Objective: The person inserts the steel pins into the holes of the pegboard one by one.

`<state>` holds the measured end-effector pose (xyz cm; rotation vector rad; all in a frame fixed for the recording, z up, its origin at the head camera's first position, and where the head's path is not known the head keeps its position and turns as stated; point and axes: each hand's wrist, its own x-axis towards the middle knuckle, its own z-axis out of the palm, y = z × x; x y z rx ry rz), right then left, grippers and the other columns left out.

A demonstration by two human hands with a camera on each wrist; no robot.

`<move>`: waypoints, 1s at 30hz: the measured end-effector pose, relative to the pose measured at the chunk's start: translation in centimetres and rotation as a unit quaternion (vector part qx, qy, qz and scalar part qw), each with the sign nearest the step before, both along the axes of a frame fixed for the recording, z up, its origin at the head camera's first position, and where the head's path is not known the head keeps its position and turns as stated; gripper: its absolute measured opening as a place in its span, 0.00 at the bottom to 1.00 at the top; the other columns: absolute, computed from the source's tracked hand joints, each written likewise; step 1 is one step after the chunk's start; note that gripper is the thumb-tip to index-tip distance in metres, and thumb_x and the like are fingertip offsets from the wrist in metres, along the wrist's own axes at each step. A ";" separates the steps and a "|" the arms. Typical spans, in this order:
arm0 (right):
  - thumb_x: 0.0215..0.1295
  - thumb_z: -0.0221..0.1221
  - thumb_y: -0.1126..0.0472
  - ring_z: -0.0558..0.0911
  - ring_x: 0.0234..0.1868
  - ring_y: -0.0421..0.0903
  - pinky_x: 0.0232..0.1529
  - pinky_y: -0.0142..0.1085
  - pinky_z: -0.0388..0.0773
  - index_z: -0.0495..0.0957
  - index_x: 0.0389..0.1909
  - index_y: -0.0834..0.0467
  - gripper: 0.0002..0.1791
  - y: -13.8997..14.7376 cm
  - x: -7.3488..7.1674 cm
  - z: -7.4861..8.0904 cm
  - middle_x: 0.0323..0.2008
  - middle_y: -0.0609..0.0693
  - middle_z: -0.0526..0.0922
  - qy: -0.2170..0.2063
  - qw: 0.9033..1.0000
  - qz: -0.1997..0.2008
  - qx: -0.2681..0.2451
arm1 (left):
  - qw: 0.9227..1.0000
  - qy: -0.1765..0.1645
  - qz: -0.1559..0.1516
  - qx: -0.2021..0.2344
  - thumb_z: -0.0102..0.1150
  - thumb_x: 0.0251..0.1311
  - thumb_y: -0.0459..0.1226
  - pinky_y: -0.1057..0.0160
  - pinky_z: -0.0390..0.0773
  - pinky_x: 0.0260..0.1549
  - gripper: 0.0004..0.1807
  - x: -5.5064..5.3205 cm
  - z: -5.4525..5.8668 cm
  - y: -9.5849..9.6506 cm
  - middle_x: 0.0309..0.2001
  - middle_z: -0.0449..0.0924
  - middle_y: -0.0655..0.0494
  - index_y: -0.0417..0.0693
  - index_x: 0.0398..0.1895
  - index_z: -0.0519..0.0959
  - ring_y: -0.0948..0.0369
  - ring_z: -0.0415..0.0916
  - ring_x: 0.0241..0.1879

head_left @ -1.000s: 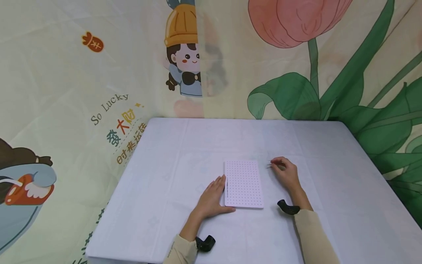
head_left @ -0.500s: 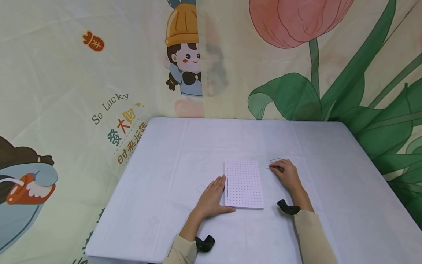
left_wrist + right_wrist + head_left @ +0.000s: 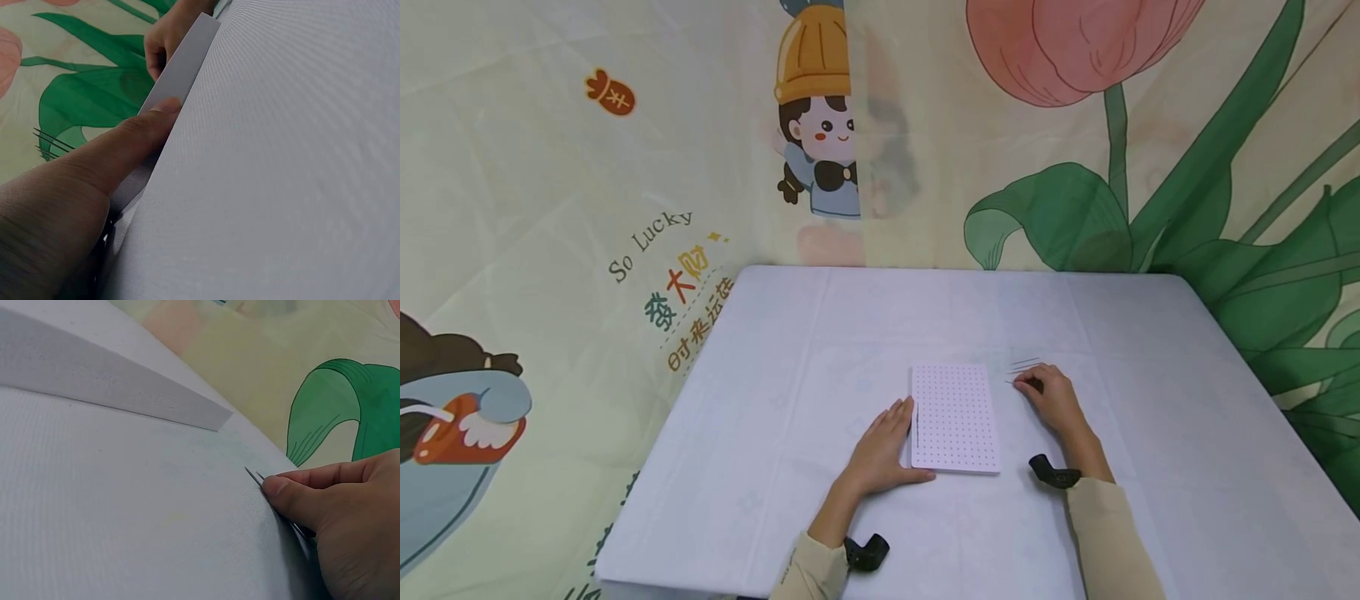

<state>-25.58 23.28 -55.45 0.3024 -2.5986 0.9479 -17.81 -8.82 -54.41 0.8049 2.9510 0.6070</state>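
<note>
A white board (image 3: 955, 419) with a grid of small holes lies on the white-covered table. My left hand (image 3: 883, 454) rests at its near left corner, fingers straight along the left side. In the left wrist view my thumb (image 3: 134, 134) presses the board's side (image 3: 178, 72). Beyond that hand, several thin dark pins (image 3: 55, 142) show at the left. Right of the board, my right hand (image 3: 1051, 397) pinches a thin dark pin between thumb and fingertips. In the right wrist view, two pointed pin tips (image 3: 253, 475) stick out past the fingertips.
A few more thin dark pins (image 3: 1024, 362) lie just beyond my right fingers. The white table (image 3: 820, 333) reaches back to a printed cloth backdrop (image 3: 917, 125) with leaves and a flower. Black wrist cameras (image 3: 867, 553) sit on both wrists.
My right hand has drawn slightly back toward the person, and thin dark pins now show on the table beyond its fingers. The left hand and the board have stayed put.
</note>
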 end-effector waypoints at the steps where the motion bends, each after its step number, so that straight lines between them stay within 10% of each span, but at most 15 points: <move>1: 0.55 0.63 0.68 0.73 0.37 0.49 0.38 0.44 0.73 0.80 0.29 0.61 0.02 0.0 0.0 0.0 0.31 0.52 0.79 0.003 1.000 0.002 0.003 | 1.000 0.000 0.000 0.000 0.59 0.40 0.68 0.61 0.42 0.68 0.65 0.0 0.0 0.0 0.72 0.44 0.51 0.40 0.72 0.42 0.58 0.38 0.71; 22: 0.66 0.54 0.64 0.72 0.40 0.55 0.43 0.50 0.72 0.72 0.39 0.68 0.09 -0.3 0.3 0.1 0.36 0.60 0.75 -0.019 1.000 0.001 0.024 | 1.000 0.004 0.001 0.001 0.58 0.40 0.69 0.61 0.42 0.68 0.65 -0.1 -0.4 0.0 0.72 0.44 0.52 0.40 0.72 0.42 0.60 0.37 0.71; 30: 0.66 0.50 0.70 0.75 0.35 0.56 0.37 0.48 0.73 0.66 0.40 0.71 0.07 -0.1 0.2 0.2 0.31 0.61 0.74 0.038 0.999 0.015 -0.025 | 1.000 0.000 0.000 0.002 0.59 0.40 0.69 0.61 0.42 0.68 0.65 0.0 -0.1 0.1 0.72 0.44 0.52 0.40 0.72 0.42 0.59 0.38 0.71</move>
